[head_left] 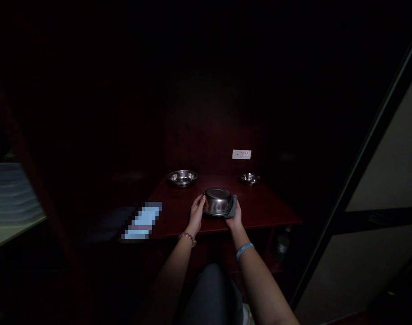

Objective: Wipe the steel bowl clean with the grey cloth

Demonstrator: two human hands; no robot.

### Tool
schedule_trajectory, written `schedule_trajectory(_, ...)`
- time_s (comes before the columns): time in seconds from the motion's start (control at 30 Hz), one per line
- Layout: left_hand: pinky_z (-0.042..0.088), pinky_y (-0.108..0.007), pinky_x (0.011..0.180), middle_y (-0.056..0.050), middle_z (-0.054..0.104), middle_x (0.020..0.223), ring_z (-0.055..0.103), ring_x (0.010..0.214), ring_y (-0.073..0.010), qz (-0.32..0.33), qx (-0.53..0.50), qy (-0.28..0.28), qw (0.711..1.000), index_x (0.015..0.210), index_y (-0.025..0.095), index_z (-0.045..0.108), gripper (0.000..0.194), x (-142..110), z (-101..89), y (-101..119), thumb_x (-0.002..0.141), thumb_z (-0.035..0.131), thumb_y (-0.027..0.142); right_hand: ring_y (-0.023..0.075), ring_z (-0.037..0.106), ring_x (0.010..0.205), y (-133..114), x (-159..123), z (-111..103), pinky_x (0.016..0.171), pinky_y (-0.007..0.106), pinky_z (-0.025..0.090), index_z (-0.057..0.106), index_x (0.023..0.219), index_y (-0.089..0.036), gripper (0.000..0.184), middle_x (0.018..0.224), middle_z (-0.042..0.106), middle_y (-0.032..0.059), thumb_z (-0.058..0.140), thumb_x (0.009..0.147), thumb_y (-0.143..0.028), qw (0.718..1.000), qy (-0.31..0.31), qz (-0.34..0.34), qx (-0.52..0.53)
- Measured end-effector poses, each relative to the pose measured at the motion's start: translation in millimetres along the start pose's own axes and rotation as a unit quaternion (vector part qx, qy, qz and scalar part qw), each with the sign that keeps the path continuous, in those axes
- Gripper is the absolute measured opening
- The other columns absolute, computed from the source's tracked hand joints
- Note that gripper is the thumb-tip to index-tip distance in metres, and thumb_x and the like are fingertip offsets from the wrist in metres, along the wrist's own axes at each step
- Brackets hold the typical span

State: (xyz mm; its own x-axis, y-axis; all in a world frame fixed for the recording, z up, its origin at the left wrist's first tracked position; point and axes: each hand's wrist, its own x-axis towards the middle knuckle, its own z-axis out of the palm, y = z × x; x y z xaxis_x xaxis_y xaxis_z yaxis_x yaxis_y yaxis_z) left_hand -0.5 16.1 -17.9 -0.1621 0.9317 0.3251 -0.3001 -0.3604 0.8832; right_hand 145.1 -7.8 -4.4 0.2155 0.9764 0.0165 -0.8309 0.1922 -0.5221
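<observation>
An upside-down stainless steel bowl (218, 201) is between my two hands, above or on the dark red wooden shelf (182, 210); I cannot tell if it touches the wood. My left hand (196, 214) grips its left side, fingers against the rim and wall. On the right side, my right hand (235, 216) holds the bowl with a grey cloth (233, 206) pressed between palm and metal. Behind to the left, a wider steel bowl (182, 178) stands upright. A smaller steel bowl (250, 179) sits upright at the back right.
A white wall socket (241, 154) is on the back panel. To the left lies a bright pixelated patch (143, 222). Stacked pale plates or trays (14, 194) stand at far left. A bottle (282, 245) is below the shelf, and a framed panel (381, 171) slants at right.
</observation>
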Motion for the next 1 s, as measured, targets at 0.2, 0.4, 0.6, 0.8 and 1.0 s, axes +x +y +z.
schedule_trajectory(0.2, 0.047, -0.04, 0.11, -0.014, 0.069, 0.131, 0.065, 0.121, -0.0251, -0.033, -0.012, 0.02, 0.999, 0.134, 0.019, 0.061, 0.061, 1.8, -0.2, -3.9, 0.087, 0.072, 0.056, 0.0215, 0.077, 0.095, -0.3, -1.5, 1.8, 0.104, 0.042, 0.057, 0.074, 0.093, -0.023, 0.035, 0.094, 0.083, 0.0062, 0.045, 0.099, -0.042, 1.0, 0.009, -0.004, -0.017)
schedule_trajectory(0.4, 0.044, -0.044, 0.116, -0.016, 0.065, 0.139, 0.063, 0.129, -0.0258, -0.049, -0.023, 0.032, 0.998, 0.144, 0.019, 0.052, 0.066, 3.5, -0.5, -7.5, 0.089, 0.072, 0.051, 0.0222, 0.077, 0.094, -0.5, -1.7, 1.3, 0.106, 0.045, 0.056, 0.075, 0.094, -0.022, 0.039, 0.092, 0.083, 0.005, 0.042, 0.1, -0.042, 1.0, 0.017, 0.011, -0.003)
schedule_trajectory(0.6, 0.044, -0.044, 0.117, -0.015, 0.064, 0.14, 0.061, 0.133, -0.026, -0.042, -0.023, 0.036, 0.998, 0.138, 0.022, 0.056, 0.058, 5.0, -1.6, -10.9, 0.09, 0.073, 0.049, 0.0229, 0.077, 0.096, -1.1, -2.2, 1.5, 0.105, 0.043, 0.057, 0.076, 0.095, -0.022, 0.04, 0.094, 0.083, 0.0058, 0.042, 0.101, -0.042, 1.0, 0.007, 0.01, 0.0)
schedule_trajectory(0.8, 0.043, -0.044, 0.118, -0.015, 0.065, 0.139, 0.06, 0.133, -0.0259, -0.033, -0.017, 0.045, 0.998, 0.134, 0.021, 0.059, 0.051, 5.6, -1.1, -12.6, 0.091, 0.072, 0.045, 0.022, 0.078, 0.093, 1.5, 0.6, -1.3, 0.103, 0.043, 0.059, 0.076, 0.094, -0.023, 0.038, 0.095, 0.083, 0.006, 0.045, 0.1, -0.045, 1.0, -0.007, -0.001, -0.018)
schedule_trajectory(1.0, 0.044, -0.042, 0.116, -0.014, 0.066, 0.136, 0.062, 0.13, -0.0246, -0.027, -0.008, 0.045, 0.999, 0.131, 0.021, 0.06, 0.049, 5.7, -1.1, -12.8, 0.09, 0.072, 0.046, 0.019, 0.078, 0.092, 0.6, -1.0, 1.6, 0.102, 0.041, 0.059, 0.075, 0.093, -0.024, 0.04, 0.095, 0.083, 0.0018, 0.041, 0.103, -0.044, 1.0, -0.005, 0.012, 0.008)
